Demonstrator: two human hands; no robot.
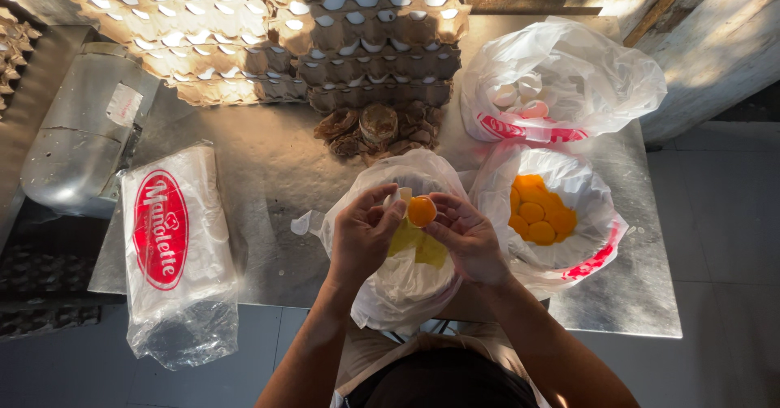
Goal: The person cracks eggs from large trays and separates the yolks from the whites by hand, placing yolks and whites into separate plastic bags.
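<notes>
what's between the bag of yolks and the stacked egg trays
In the head view, a bag of eggshells sits between the yolk bag and the trays.

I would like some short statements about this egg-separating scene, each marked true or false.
1. Both hands, left hand and right hand, hold a cracked white eggshell with a round orange yolk. True.
2. The white plastic bag of orange yolks lies to the person's left. False: it lies to the right.
3. Stacked brown cardboard egg trays stand at the far side of the metal table. True.
4. The bag at the far right holds whole eggs only. False: it holds empty shells.
</notes>
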